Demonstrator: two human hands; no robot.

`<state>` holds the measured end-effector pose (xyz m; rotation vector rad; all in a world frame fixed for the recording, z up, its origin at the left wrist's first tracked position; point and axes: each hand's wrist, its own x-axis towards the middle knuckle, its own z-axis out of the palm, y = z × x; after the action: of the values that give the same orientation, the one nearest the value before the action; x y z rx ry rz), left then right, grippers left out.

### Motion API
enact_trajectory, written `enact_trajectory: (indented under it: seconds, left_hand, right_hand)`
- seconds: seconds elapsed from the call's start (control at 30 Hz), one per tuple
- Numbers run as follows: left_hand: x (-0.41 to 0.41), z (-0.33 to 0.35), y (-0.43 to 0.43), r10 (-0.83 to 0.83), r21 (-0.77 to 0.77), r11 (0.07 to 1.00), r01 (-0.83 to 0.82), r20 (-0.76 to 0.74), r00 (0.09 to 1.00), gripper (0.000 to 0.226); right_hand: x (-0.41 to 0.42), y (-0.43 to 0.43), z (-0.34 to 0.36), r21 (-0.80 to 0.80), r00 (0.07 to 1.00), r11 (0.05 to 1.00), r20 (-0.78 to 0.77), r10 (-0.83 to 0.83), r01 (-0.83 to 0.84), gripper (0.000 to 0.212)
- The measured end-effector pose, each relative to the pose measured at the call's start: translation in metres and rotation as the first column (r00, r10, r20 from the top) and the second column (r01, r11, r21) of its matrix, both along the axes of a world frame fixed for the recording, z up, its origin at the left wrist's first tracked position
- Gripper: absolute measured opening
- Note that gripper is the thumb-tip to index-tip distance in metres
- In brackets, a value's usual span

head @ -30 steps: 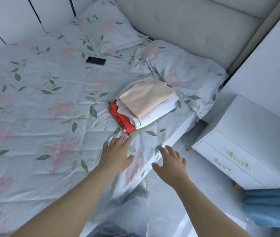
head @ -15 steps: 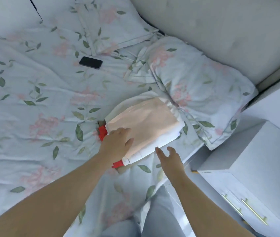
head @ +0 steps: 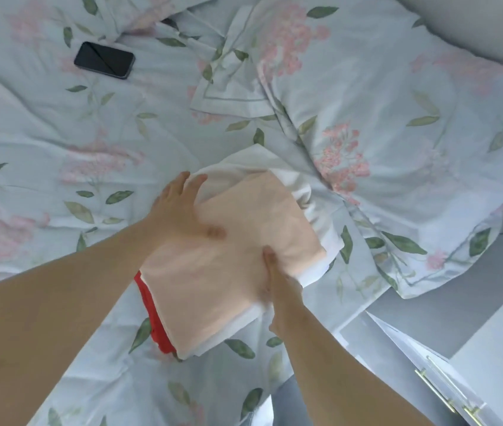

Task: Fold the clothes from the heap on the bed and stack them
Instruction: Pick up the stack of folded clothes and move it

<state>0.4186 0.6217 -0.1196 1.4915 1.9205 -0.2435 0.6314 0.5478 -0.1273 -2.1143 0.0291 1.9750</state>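
- A stack (head: 213, 305) of folded clothes is sitting on the bed (head: 44, 186), near the bed's right edge.
- A peach piece (head: 244, 229) is lying on top of the stack.
- White pieces (head: 244, 166) are peeking out under it at the far side and along the right side.
- A red piece (head: 151, 315) is showing at the bottom, on the left near side.
- The left hand (head: 179, 210) is resting on the far left corner of the stack.
- Its fingers are spreading out flat over the white cloth, and its thumb (head: 214, 232) is lying on the peach piece.
- The right hand (head: 284, 296) is holding the right near side of the stack.
- Its thumb (head: 270, 259) is pressing down on the peach piece, and its other fingers are hiding under the edge, so it is pinching the side of the stack.
- Both bare arms are reaching in from the near side.
- A big pillow (head: 397, 124) with pink flowers and green leaves is lying just to the right of the stack, touching the white cloth.
- A black phone (head: 104, 59) is lying flat on the bed, far to the left, well apart from the stack.
- A white drawer unit (head: 403, 352) with gold handles (head: 437, 392) is standing beside the bed at the near right.
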Motion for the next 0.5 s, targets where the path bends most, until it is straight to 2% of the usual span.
enact_trajectory:
  seconds: [0.07,0.13,0.23,0.33,0.4,0.5]
  left_hand:
    - [-0.005,-0.012,0.013,-0.029,-0.087,0.996,0.030,0.006,1.000,0.146]
    - [-0.007,-0.024,0.020,-0.057,-0.147,0.987,0.062,0.039,0.998,0.151]
    - [-0.008,-0.041,0.026,0.023,-0.234,0.972,0.029,0.213,0.977,0.153]
    - [-0.015,-0.051,0.030,0.056,-0.241,0.971,0.005,0.248,0.967,0.152]
    - [-0.022,-0.053,0.032,0.058,-0.265,0.964,0.012,0.253,0.966,0.150]
    - [-0.025,-0.052,0.036,-0.009,-0.319,0.942,0.106,0.290,0.957,0.139]
  right_hand:
    - [0.000,0.000,-0.008,-0.013,1.000,1.000,0.003,0.014,-0.013,0.101]
    - [0.000,0.001,-0.014,-0.006,1.000,1.000,0.006,0.004,-0.004,0.116]
    - [-0.001,0.001,-0.023,0.025,0.999,0.999,0.018,-0.045,0.045,0.132]
    - [0.000,-0.003,-0.034,0.064,0.997,0.996,0.032,-0.068,0.066,0.131]
    - [0.000,-0.005,-0.038,0.099,0.997,0.992,0.029,-0.077,0.074,0.118]
    - [0.000,-0.007,-0.041,0.147,0.995,0.985,0.019,-0.094,0.090,0.120]
